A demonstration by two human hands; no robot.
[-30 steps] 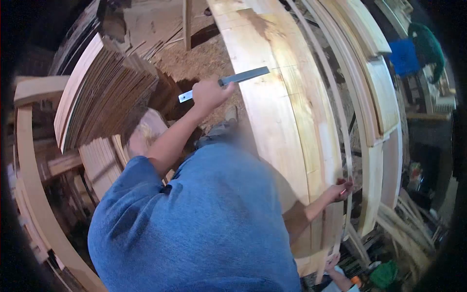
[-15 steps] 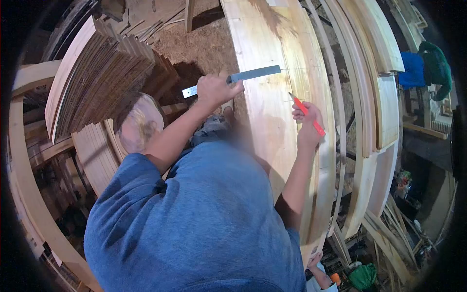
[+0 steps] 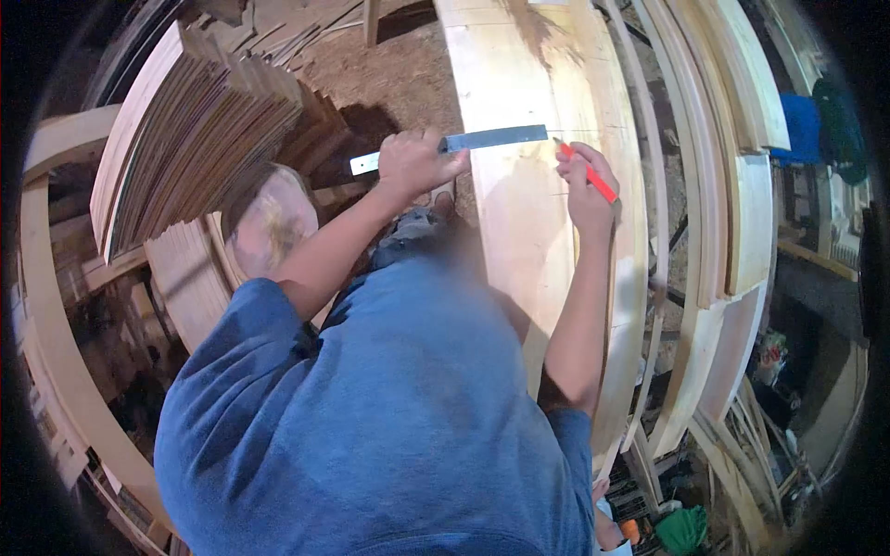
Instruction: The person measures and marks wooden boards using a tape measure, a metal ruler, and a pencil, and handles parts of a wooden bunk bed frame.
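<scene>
Two tools, upper centre: left hand (image 3: 408, 169) grips the metal ruler (image 3: 501, 138) crosswise over the board (image 3: 519, 208); right hand (image 3: 587, 199), fingers closed, holds the red pencil (image 3: 602, 185), tip angled up-left, just beside the ruler's right end.

Ruler (image 3: 501, 138) across the board (image 3: 519, 195)

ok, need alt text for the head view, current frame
A person's left hand holds a flat metal tool across pale wooden boards, while the right hand holds a red pencil, its point near the tool's end. Thin wooden pieces stand stacked at the left.
</scene>
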